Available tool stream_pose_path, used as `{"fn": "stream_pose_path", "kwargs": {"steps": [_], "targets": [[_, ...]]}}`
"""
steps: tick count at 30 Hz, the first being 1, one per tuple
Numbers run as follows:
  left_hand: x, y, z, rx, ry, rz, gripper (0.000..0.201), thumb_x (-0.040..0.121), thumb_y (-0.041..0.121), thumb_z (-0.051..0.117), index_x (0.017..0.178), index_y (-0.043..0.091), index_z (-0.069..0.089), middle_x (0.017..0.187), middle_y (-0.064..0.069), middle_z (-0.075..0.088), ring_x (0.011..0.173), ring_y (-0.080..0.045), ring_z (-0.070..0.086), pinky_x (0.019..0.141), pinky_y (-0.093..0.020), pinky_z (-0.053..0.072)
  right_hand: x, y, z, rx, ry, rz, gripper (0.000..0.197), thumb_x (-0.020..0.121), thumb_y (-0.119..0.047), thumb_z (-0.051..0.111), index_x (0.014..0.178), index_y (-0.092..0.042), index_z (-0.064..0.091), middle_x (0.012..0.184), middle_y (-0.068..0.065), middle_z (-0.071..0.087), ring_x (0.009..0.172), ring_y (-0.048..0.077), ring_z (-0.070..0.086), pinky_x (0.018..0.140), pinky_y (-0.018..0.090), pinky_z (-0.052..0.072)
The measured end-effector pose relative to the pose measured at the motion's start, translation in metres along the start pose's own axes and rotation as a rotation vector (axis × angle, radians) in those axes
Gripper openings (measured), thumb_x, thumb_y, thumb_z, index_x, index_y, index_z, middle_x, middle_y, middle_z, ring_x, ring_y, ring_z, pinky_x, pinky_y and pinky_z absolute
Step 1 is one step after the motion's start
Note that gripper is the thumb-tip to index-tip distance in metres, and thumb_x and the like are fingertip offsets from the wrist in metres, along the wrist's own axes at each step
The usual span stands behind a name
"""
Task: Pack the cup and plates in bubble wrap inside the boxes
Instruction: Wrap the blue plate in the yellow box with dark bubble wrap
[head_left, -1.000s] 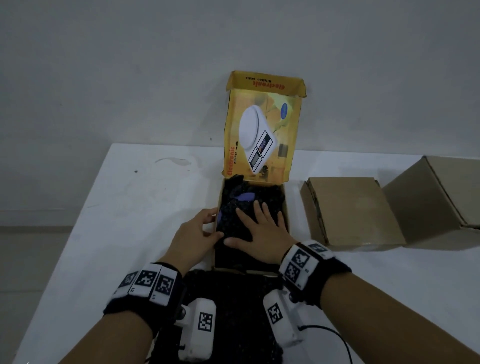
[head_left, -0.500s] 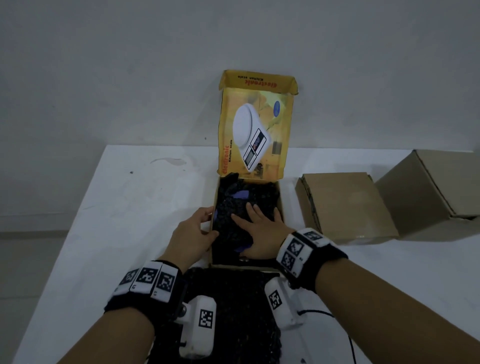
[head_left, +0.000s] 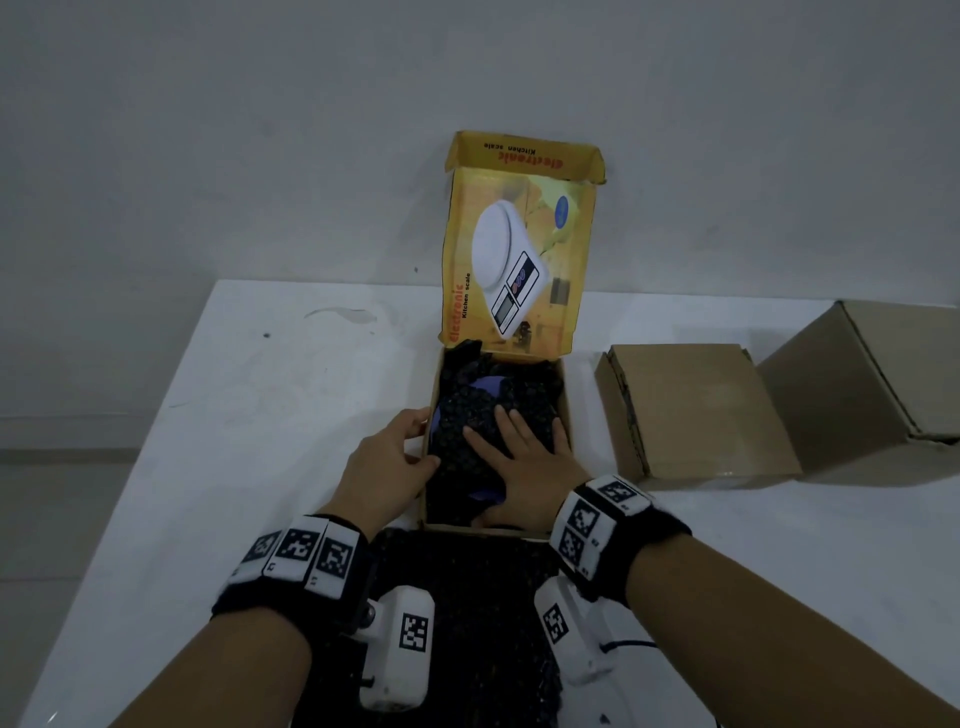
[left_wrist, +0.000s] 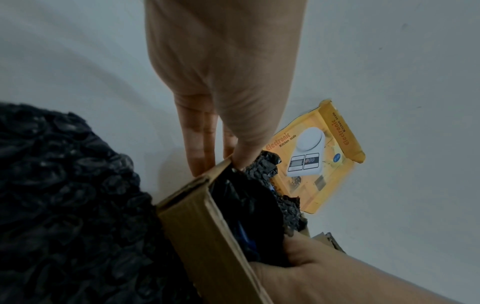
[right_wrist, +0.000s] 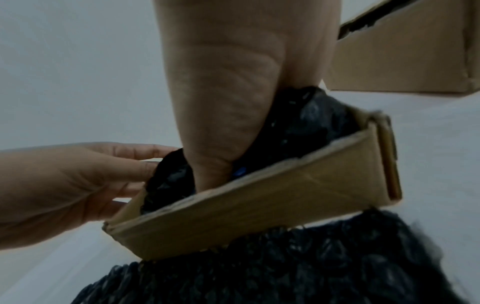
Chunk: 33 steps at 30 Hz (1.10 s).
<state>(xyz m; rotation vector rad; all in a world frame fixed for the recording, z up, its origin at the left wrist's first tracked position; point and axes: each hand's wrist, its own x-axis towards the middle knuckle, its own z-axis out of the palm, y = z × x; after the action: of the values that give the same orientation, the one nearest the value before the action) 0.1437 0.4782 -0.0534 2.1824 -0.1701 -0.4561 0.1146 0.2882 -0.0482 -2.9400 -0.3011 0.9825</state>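
In the head view your open box (head_left: 496, 525) sits at the centre of the white table (head_left: 270, 426), its yellow lid (head_left: 519, 260) standing upright behind it and showing a printed kitchen scale. To the right of it lie 2 plain cardboard boxes: box 1 (head_left: 696, 410) just beside the open one, box 2 (head_left: 883, 384) at the right edge of the frame, touching box 1. A loose sheet of black bubble wrap (head_left: 467, 597) lies on the table at the bottom centre, between your wrists, and its far edge meets the near wall of the open box. Inside the box is a bundle (head_left: 498, 410) wrapped in black bubble wrap, with a bit of purple-blue showing through at its top and near the bottom; you cannot tell from the frames whether it is the cup or a plate. Your left hand (head_left: 387, 462) is at the box's left wall, fingers held together and nearly straight down its outside, thumb over the rim touching the wrap, as the left wrist view shows. Your right hand (head_left: 524, 457) lies flat on the bundle, fingers spread and straight, pressing it down into the box; the right wrist view shows its thumb tucked inside the near wall.
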Motion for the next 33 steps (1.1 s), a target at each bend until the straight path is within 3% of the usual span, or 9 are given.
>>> {"fn": "stream_pose_path", "kwargs": {"steps": [4, 8, 10, 17, 22, 27, 30, 33], "targets": [[0.000, 0.001, 0.000, 0.001, 0.001, -0.006, 0.052, 0.084, 0.018, 0.065, 0.130, 0.036, 0.048, 0.127, 0.005, 0.059, 0.092, -0.018, 0.067, 0.086, -0.037, 0.053, -0.001, -0.001, -0.008, -0.006, 0.016, -0.012, 0.100, 0.077, -0.074, 0.049, 0.147, -0.040, -0.014, 0.157, 0.003, -0.024, 0.145, 0.022, -0.019, 0.110, 0.062, -0.013], [0.001, 0.001, 0.000, 0.015, -0.015, -0.005, 0.052, 0.086, 0.018, 0.064, 0.132, 0.035, 0.047, 0.129, 0.004, 0.058, 0.094, -0.020, 0.066, 0.086, -0.039, 0.053, -0.018, 0.017, -0.050, 0.252, -0.032, -0.053, 0.108, 0.069, -0.056, 0.074, 0.149, -0.041, 0.002, 0.160, 0.002, -0.006, 0.147, 0.022, -0.001, 0.116, 0.056, -0.001], [0.002, 0.000, 0.000, 0.011, -0.016, -0.020, 0.051, 0.086, 0.020, 0.064, 0.132, 0.034, 0.047, 0.130, 0.003, 0.058, 0.097, -0.021, 0.066, 0.088, -0.040, 0.052, -0.025, 0.027, -0.058, 0.186, -0.027, -0.053, 0.113, 0.066, -0.050, 0.080, 0.149, -0.041, 0.003, 0.160, 0.000, -0.003, 0.147, 0.021, 0.002, 0.117, 0.053, -0.001], [0.004, 0.001, 0.001, 0.043, 0.001, -0.031, 0.049, 0.085, 0.020, 0.064, 0.129, 0.035, 0.049, 0.129, 0.003, 0.059, 0.103, -0.022, 0.064, 0.091, -0.036, 0.050, -0.022, 0.024, -0.025, -0.187, -0.032, -0.062, 0.101, 0.081, -0.051, 0.066, 0.150, -0.034, -0.006, 0.159, 0.004, -0.011, 0.147, 0.022, -0.003, 0.114, 0.055, -0.006], [0.002, 0.000, 0.001, 0.017, 0.003, -0.022, 0.049, 0.086, 0.018, 0.063, 0.130, 0.033, 0.049, 0.130, 0.001, 0.059, 0.105, -0.024, 0.063, 0.091, -0.041, 0.051, -0.024, 0.035, -0.042, -0.046, -0.241, -0.055, 0.097, 0.082, -0.045, 0.067, 0.149, -0.041, -0.002, 0.158, -0.003, -0.015, 0.147, 0.019, -0.003, 0.110, 0.057, -0.015], [0.001, 0.000, 0.001, 0.017, 0.015, -0.013, 0.049, 0.086, 0.017, 0.062, 0.130, 0.034, 0.049, 0.129, 0.002, 0.059, 0.104, -0.023, 0.063, 0.092, -0.039, 0.050, -0.022, 0.028, -0.019, -0.165, -0.029, -0.056, 0.102, 0.081, -0.042, 0.069, 0.150, -0.034, -0.005, 0.159, 0.003, -0.015, 0.147, 0.021, -0.005, 0.113, 0.058, -0.009], [0.000, -0.001, 0.001, 0.019, 0.014, -0.011, 0.050, 0.087, 0.019, 0.061, 0.133, 0.033, 0.047, 0.131, 0.001, 0.058, 0.106, -0.023, 0.063, 0.093, -0.039, 0.049, -0.026, 0.026, -0.017, -0.210, -0.002, -0.064, 0.096, 0.084, -0.041, 0.066, 0.151, -0.032, -0.002, 0.159, 0.004, -0.011, 0.147, 0.021, -0.005, 0.113, 0.058, -0.010], [0.000, 0.000, 0.000, -0.001, -0.017, -0.013, 0.049, 0.090, 0.022, 0.059, 0.136, 0.033, 0.045, 0.135, 0.000, 0.055, 0.111, -0.024, 0.061, 0.095, -0.040, 0.048, -0.040, 0.020, -0.019, -0.089, 0.105, -0.093, 0.084, 0.085, -0.029, 0.061, 0.151, -0.030, 0.008, 0.160, 0.005, -0.004, 0.147, 0.023, -0.005, 0.115, 0.057, -0.004]]}}
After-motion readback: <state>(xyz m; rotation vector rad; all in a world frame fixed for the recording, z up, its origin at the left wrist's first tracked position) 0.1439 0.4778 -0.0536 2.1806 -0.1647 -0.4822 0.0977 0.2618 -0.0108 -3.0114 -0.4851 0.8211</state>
